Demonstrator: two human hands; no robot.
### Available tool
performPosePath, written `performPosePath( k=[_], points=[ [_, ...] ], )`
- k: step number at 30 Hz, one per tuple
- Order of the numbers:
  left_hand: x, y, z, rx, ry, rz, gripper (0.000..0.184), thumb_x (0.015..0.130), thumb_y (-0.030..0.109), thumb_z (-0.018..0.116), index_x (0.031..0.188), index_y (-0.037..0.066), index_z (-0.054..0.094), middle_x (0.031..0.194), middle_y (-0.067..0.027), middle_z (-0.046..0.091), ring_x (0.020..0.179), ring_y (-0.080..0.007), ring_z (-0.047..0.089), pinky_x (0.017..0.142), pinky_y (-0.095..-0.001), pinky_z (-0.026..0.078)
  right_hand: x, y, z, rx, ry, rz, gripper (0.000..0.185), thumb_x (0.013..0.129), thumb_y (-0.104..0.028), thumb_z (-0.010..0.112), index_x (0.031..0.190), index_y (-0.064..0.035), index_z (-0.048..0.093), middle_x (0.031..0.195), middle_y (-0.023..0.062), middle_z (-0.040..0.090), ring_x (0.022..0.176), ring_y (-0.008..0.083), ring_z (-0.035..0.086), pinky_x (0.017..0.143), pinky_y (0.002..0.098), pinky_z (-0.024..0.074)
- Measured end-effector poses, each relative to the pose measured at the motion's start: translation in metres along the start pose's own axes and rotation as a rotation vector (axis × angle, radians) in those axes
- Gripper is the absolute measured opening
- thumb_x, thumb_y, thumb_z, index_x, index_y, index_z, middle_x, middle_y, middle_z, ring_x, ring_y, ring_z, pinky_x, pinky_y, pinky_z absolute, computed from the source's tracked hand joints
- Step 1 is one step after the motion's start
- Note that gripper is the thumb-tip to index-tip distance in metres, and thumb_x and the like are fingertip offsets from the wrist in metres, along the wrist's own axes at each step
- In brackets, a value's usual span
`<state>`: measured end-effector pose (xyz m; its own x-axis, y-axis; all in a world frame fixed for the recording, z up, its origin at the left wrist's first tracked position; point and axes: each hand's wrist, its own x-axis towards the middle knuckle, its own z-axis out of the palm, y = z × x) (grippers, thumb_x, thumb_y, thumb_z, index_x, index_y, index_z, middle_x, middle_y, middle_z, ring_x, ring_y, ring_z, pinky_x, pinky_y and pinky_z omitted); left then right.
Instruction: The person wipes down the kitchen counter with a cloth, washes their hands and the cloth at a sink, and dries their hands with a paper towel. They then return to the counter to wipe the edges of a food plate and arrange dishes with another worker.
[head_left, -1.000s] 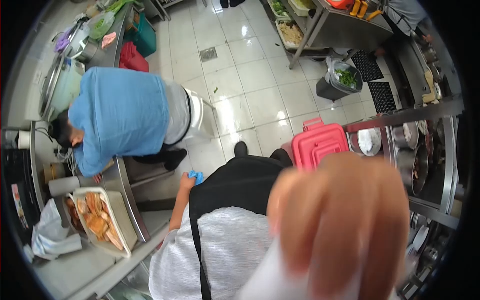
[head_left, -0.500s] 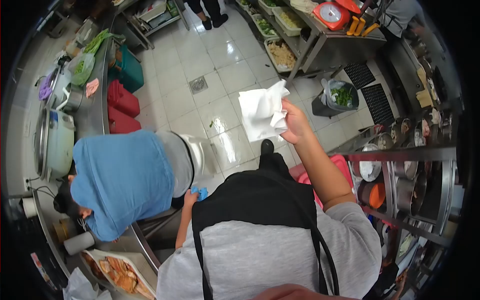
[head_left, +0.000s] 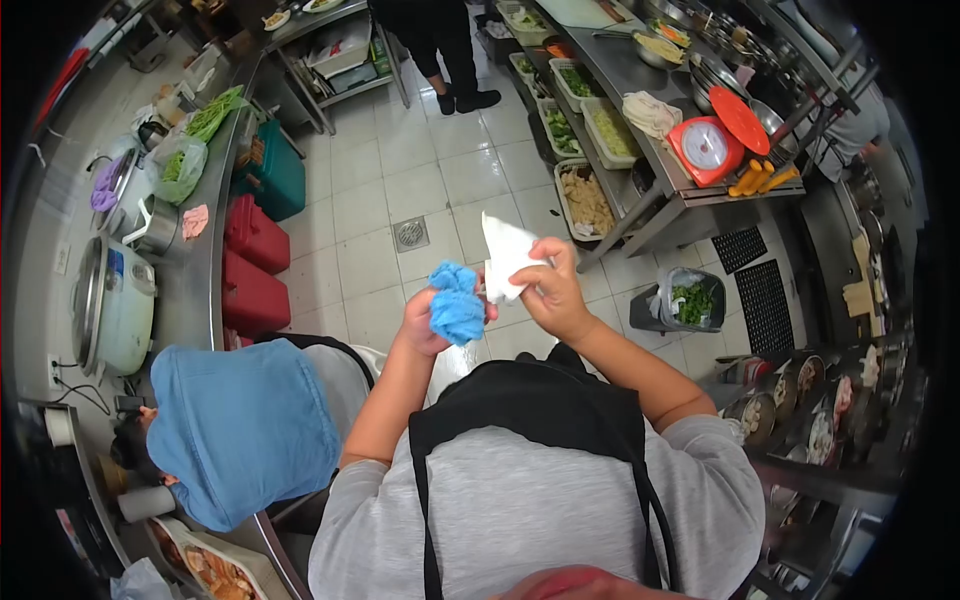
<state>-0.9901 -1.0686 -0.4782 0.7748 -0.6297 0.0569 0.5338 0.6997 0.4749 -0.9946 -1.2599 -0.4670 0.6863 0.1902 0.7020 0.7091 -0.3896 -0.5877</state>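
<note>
In front of my chest, my left hand (head_left: 420, 322) is closed around a crumpled blue cloth (head_left: 456, 308), which covers most of its fingers. Just to the right, my right hand (head_left: 556, 295) pinches a folded white paper towel (head_left: 503, 262) between thumb and fingers. The towel's upper corner points up and away from me. Both hands are close together, and the left fingertips are near or against the towel's lower left edge; I cannot tell whether they touch it.
At left, a person in a blue top (head_left: 245, 425) bends over the counter near a tray of meat (head_left: 262, 575). Red bins (head_left: 250, 295) stand below that counter. A bin with green leaves (head_left: 652, 308) is on the floor at right, near a worktable with a red scale (head_left: 690, 160).
My left hand has risen from beside my waist with the blue cloth to meet my right hand. The white paper towel has come lower and is folded narrower. The view has tilted forward.
</note>
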Motion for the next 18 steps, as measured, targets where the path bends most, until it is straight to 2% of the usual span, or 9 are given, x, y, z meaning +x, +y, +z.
performPosePath(
  k=[2, 3, 5, 8, 9, 12, 16, 17, 18],
  points=[
    [0.019, 0.003, -0.012, 0.049, 0.181, 0.012, 0.035, 0.068, 0.017, 0.047, 0.098, -0.001, 0.047, 0.086, -0.0086, 0.052, 0.071, -0.0179, 0.054, 0.067, -0.0287, 0.044, 0.003, 0.006, 0.002, -0.091, -0.085, 0.011, 0.035, 0.060, -0.001, 0.060, 0.092, -0.0127, 0.053, 0.095, 0.0102, 0.039, 0.092, 0.0255, 0.040, 0.080, 0.0363, 0.0327],
    [0.028, 0.005, -0.014, 0.109, 0.219, 0.055, 0.032, 0.071, 0.016, 0.045, 0.099, 0.000, 0.045, 0.078, -0.0052, 0.052, 0.066, -0.0147, 0.052, 0.063, -0.0267, 0.044, 0.009, 0.005, -0.002, 0.066, -0.178, 0.057, 0.049, 0.060, -0.006, 0.059, 0.107, -0.0110, 0.046, 0.099, 0.0127, 0.040, 0.095, 0.0276, 0.040, 0.083, 0.0375, 0.0318],
    [0.040, 0.019, -0.024, 0.070, 0.262, 0.000, 0.031, 0.072, 0.016, 0.046, 0.099, 0.000, 0.046, 0.076, -0.0050, 0.052, 0.064, -0.0141, 0.052, 0.060, -0.0262, 0.044, 0.020, 0.020, -0.004, 0.415, -0.204, 0.206, 0.056, 0.060, -0.007, 0.056, 0.114, -0.0092, 0.041, 0.103, 0.0150, 0.039, 0.098, 0.0292, 0.039, 0.086, 0.0376, 0.0305],
    [0.054, 0.045, -0.057, 0.007, 0.141, -0.197, 0.030, 0.073, 0.017, 0.046, 0.097, 0.000, 0.047, 0.075, -0.0051, 0.053, 0.063, -0.0139, 0.052, 0.056, -0.0256, 0.044, 0.052, 0.035, -0.018, 0.240, -0.262, 0.217, 0.065, 0.060, -0.004, 0.049, 0.123, -0.0094, 0.032, 0.113, 0.0172, 0.037, 0.107, 0.0320, 0.035, 0.093, 0.0404, 0.0250],
    [0.061, 0.053, -0.058, -0.017, 0.067, -0.286, 0.029, 0.073, 0.017, 0.046, 0.097, 0.000, 0.047, 0.075, -0.0052, 0.053, 0.062, -0.0139, 0.053, 0.054, -0.0254, 0.044, 0.064, 0.036, -0.017, 0.034, -0.287, 0.132, 0.065, 0.060, -0.004, 0.048, 0.123, -0.0101, 0.032, 0.115, 0.0169, 0.036, 0.108, 0.0320, 0.035, 0.093, 0.0412, 0.0247],
    [0.073, 0.067, -0.037, 0.269, 0.151, -0.300, 0.028, 0.073, 0.017, 0.046, 0.096, 0.001, 0.048, 0.076, -0.0057, 0.053, 0.062, -0.0139, 0.053, 0.053, -0.0247, 0.044, 0.093, 0.020, -0.015, -0.232, -0.424, 0.076, 0.053, 0.062, -0.004, 0.048, 0.114, -0.0113, 0.043, 0.107, 0.0114, 0.046, 0.103, 0.0283, 0.042, 0.090, 0.0439, 0.0270],
    [0.077, 0.097, -0.048, 0.115, 0.194, -0.312, 0.026, 0.072, 0.016, 0.046, 0.094, 0.002, 0.048, 0.080, -0.0079, 0.054, 0.064, -0.0151, 0.054, 0.057, -0.0254, 0.046, 0.101, 0.039, -0.011, -0.132, -0.630, 0.298, 0.031, 0.064, -0.009, 0.052, 0.095, -0.0077, 0.055, 0.087, 0.0078, 0.054, 0.086, 0.0246, 0.051, 0.080, 0.0376, 0.0355],
    [0.078, 0.102, -0.080, -0.064, -0.021, -0.305, 0.023, 0.077, 0.019, 0.043, 0.093, 0.003, 0.048, 0.091, -0.0093, 0.053, 0.081, -0.0216, 0.054, 0.072, -0.0337, 0.045, 0.103, 0.039, -0.012, -0.081, -0.647, 0.367, 0.026, 0.065, -0.011, 0.053, 0.091, -0.0071, 0.057, 0.085, 0.0076, 0.055, 0.083, 0.0242, 0.052, 0.078, 0.0358, 0.0370],
    [0.080, 0.107, -0.081, -0.081, 0.016, -0.263, 0.023, 0.077, 0.020, 0.043, 0.092, 0.004, 0.048, 0.092, -0.0090, 0.052, 0.082, -0.0218, 0.054, 0.072, -0.0349, 0.045, 0.104, 0.039, -0.012, -0.032, -0.660, 0.438, 0.022, 0.066, -0.013, 0.054, 0.087, -0.0065, 0.059, 0.082, 0.0075, 0.055, 0.080, 0.0239, 0.052, 0.075, 0.0340, 0.0386]
  ],
)
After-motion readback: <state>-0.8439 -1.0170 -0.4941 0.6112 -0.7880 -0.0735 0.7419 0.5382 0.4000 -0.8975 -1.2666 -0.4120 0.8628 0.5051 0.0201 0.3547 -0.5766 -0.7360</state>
